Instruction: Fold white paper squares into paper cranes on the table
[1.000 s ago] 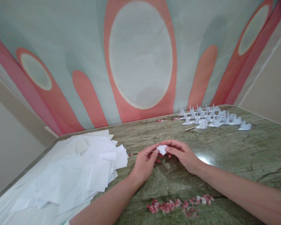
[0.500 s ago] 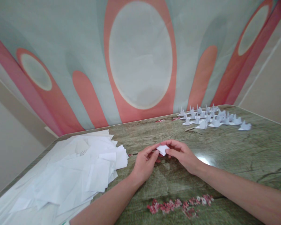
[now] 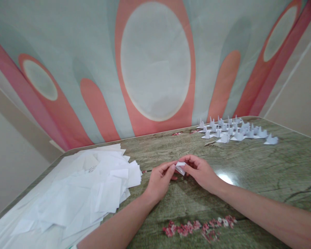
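A small folded piece of white paper [image 3: 180, 168] is held between my two hands, above the middle of the table. My left hand [image 3: 160, 178] pinches its left corner between thumb and fingers. On the other side, my right hand [image 3: 200, 173] grips the paper, with the thumb pressed on its near face and the fingers behind. One flap stands partly lifted, so a fold shows along the upper edge. The fingertips behind the paper are mostly hidden.
A spread pile of white paper sheets [image 3: 75, 190] covers the table's left side. Several folded paper cranes [image 3: 238, 135] stand in rows at the back right. The wood-patterned table [image 3: 269, 173] has printed pink flowers and meets a patterned backdrop [image 3: 155, 62].
The paper was a flat diamond shape; its upper part is now folded over and a flap opens below. My right thumb has shifted slightly up and left.
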`<state>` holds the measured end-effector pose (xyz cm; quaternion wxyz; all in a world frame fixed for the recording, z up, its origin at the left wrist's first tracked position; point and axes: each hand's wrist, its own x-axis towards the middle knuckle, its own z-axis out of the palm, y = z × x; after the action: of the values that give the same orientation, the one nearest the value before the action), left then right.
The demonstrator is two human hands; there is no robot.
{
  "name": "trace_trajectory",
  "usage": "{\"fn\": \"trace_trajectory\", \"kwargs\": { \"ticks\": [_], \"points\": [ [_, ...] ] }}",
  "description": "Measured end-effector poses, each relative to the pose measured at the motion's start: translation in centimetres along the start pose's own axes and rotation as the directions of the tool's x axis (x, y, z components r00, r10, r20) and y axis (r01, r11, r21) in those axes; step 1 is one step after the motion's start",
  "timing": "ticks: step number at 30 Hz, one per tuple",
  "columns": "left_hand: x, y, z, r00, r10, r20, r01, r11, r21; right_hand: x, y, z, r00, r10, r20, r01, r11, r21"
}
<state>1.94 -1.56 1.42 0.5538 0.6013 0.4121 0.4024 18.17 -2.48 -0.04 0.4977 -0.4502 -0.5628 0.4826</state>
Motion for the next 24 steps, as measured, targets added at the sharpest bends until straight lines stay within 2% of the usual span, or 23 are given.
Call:
{"fn": "trace_trajectory", "kwargs": {
  "ticks": [12, 24],
  "points": [
    [0.21, -0.01, -0.37, 1.0, -0.024, -0.015, 0.024, 1.0, -0.019, -0.39, -0.83, 0.2, 0.999, -0.034, 0.026, 0.035, 0.998, -0.046],
    [0.22, 0.32, -0.52, 0.999, -0.03, -0.012, 0.029, 0.995, -0.098, -0.51, -0.43, -0.03, 0.998, -0.046, 0.04, 0.048, 0.998, -0.049]
  ]
}}
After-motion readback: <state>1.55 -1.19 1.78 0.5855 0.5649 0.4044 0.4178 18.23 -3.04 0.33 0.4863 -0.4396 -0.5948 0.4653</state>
